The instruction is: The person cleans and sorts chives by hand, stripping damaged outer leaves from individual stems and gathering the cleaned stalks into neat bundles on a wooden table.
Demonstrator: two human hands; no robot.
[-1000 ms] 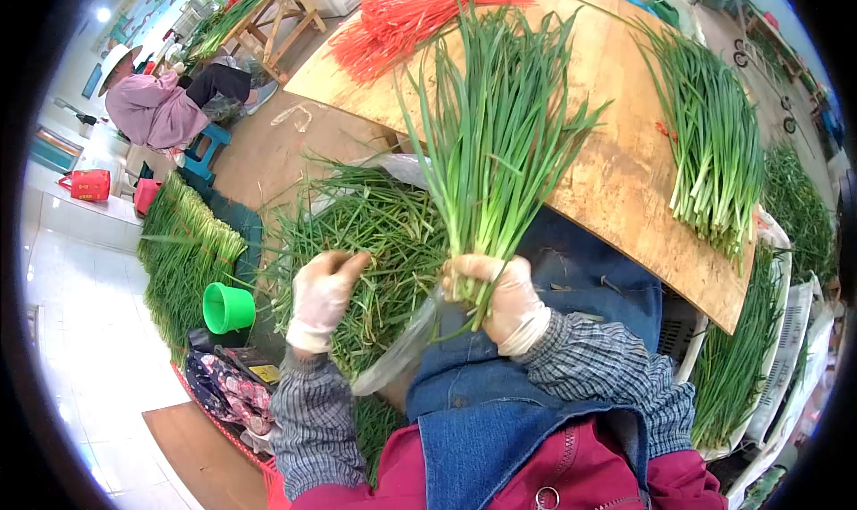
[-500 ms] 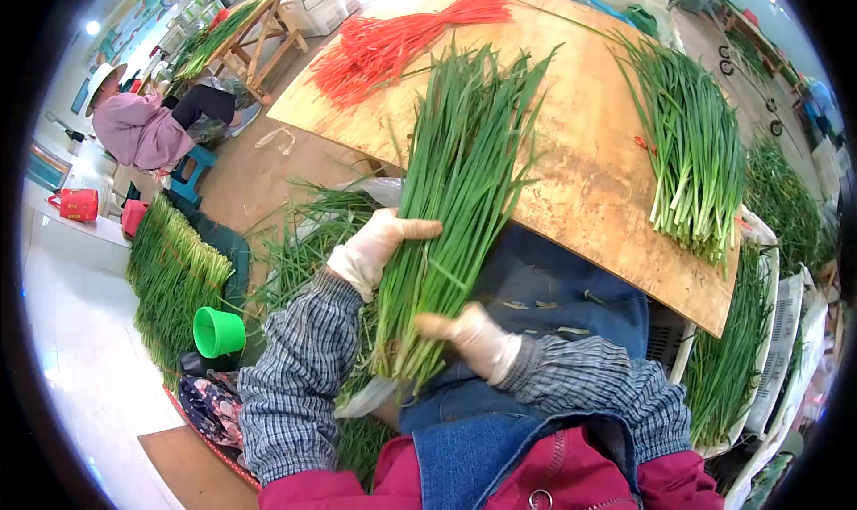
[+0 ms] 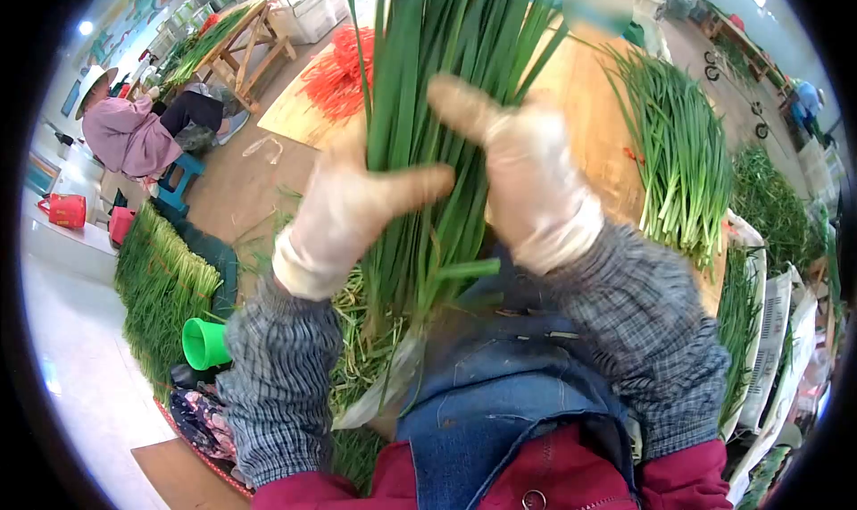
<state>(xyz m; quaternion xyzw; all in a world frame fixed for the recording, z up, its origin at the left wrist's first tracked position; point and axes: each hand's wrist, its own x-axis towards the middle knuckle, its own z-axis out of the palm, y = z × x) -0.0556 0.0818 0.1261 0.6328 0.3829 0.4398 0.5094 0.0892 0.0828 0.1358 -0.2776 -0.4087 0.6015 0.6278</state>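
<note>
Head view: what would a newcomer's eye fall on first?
Probably the big green bunch, rising to the top edge between the left hand and the right hand, both blurred. Next, the vivid red strips on the board beyond, left of the bunch. Then perhaps the bright green bucket, lower left.

I see dull, slightly rough wood in the pale-brown flat tabletop (image 3: pixel 603 135), and on its far left part the thin red strips (image 3: pixel 337 74) look like shiny plastic. In front of it, the long green leafy bunch (image 3: pixel 446 54) is smooth with a soft sheen, while the thin whitish gloves (image 3: pixel 308 262) look like crinkled, satiny film over gathered grey checked cloth sleeves (image 3: pixel 281 376). Well left of it, I read the round green bucket (image 3: pixel 203 343) as smooth plastic and the white tiled surface (image 3: pixel 80 331) as glossy.
</note>
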